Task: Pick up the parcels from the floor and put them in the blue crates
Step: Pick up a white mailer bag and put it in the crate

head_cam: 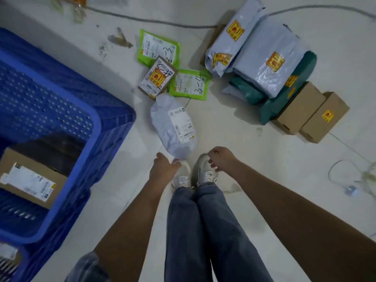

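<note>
A grey poly-bag parcel (173,127) with a white label lies on the floor just ahead of my feet. My left hand (163,166) reaches down to its near end, fingers apart and touching or almost touching the bag. My right hand (220,158) hangs beside it, fingers loosely curled, holding nothing. Beyond lie two green mailers (160,47) (190,84) and a small brown box (157,77). To the right sits a pile of grey bags (262,58), a green bag (284,100) and two cardboard boxes (311,117). The blue crate (114,127) on the left holds a cardboard box (32,178).
A second blue crate (30,259) shows at the lower left corner. A cable (162,22) runs across the floor at the back, and another wire loop (341,174) lies at the right. My white shoes (193,174) stand close to the grey parcel.
</note>
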Motion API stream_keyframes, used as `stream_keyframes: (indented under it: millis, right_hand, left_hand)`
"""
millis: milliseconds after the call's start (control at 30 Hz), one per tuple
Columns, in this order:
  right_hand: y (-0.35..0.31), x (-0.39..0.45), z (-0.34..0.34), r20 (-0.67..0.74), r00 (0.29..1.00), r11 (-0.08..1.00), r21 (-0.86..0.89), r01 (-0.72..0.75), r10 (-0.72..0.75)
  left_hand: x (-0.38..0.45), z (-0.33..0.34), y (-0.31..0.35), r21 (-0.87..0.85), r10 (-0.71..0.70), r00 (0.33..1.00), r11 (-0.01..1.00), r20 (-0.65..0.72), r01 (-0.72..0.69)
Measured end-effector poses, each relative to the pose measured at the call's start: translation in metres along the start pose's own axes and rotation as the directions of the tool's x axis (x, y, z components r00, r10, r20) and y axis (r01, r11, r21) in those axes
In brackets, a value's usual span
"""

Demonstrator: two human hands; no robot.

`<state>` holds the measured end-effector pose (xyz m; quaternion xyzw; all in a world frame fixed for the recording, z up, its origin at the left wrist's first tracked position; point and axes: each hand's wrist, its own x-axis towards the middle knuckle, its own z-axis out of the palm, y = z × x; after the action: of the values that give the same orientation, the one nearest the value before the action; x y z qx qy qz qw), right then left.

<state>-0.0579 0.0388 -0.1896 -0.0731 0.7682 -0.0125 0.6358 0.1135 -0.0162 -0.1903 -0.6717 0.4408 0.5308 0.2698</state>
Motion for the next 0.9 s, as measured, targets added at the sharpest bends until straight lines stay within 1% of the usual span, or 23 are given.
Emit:
stream_keyframes:
  millis: [100,200,267,333,400,433,467,567,633,800,833,900]
  right_hand:
    - [-0.015,0.033,-0.002,-0.07,0.996,0.998,0.02,0.051,-0.049]
    - [-0.027,0.077,0.001,-0.129,0.988,0.996,0.04,0.086,-0.08]
    - [-0.037,0.105,0.006,-0.138,0.987,0.992,0.089,0.092,-0.079]
    - [-0.043,0.124,0.012,-0.152,0.987,0.987,0.143,0.075,-0.053]
    - [-0.049,0.141,0.023,-0.129,0.991,0.986,0.154,0.066,-0.047]
    - [-0.052,0.146,0.03,-0.114,0.992,0.988,0.14,0.07,-0.055]
    - [-0.053,0.149,0.037,-0.106,0.993,0.984,0.162,0.076,-0.059]
    - [-0.053,0.154,0.053,-0.078,0.994,0.965,0.246,0.089,-0.072]
    - [-0.048,0.145,0.06,-0.081,0.99,0.963,0.237,0.127,-0.111]
    - [-0.028,0.091,0.064,-0.208,0.965,0.966,0.171,0.195,-0.159]
    - [-0.023,0.078,0.063,-0.242,0.954,0.96,0.171,0.221,-0.176]
    - [-0.016,0.049,0.061,-0.315,0.932,0.94,0.225,0.256,-0.178]
  left_hand:
    - [0.042,-0.011,0.007,-0.055,-0.083,0.996,0.995,-0.036,0.081]
    - [0.092,-0.018,0.022,-0.23,-0.137,0.986,0.966,-0.09,0.114]
    - [0.119,-0.014,0.032,-0.314,-0.13,0.981,0.946,-0.141,0.081]
    - [0.138,-0.006,0.038,-0.408,-0.12,0.981,0.911,-0.151,0.049]
    - [0.156,0.004,0.039,-0.568,-0.114,0.983,0.823,-0.142,0.013]
    - [0.162,0.009,0.037,-0.623,-0.106,0.981,0.782,-0.165,-0.02]
    - [0.166,0.014,0.033,-0.637,-0.088,0.975,0.768,-0.204,-0.064]
    - [0.162,0.027,0.026,-0.532,0.021,0.943,0.821,-0.332,-0.206]
    - [0.153,0.03,0.02,-0.507,0.046,0.931,0.828,-0.363,-0.239]
    - [0.119,0.028,0.008,-0.563,0.082,0.936,0.78,-0.342,-0.274]
    - [0.108,0.027,0.007,-0.577,0.092,0.936,0.766,-0.339,-0.285]
    - [0.082,0.02,0.005,-0.62,0.104,0.941,0.728,-0.322,-0.293]
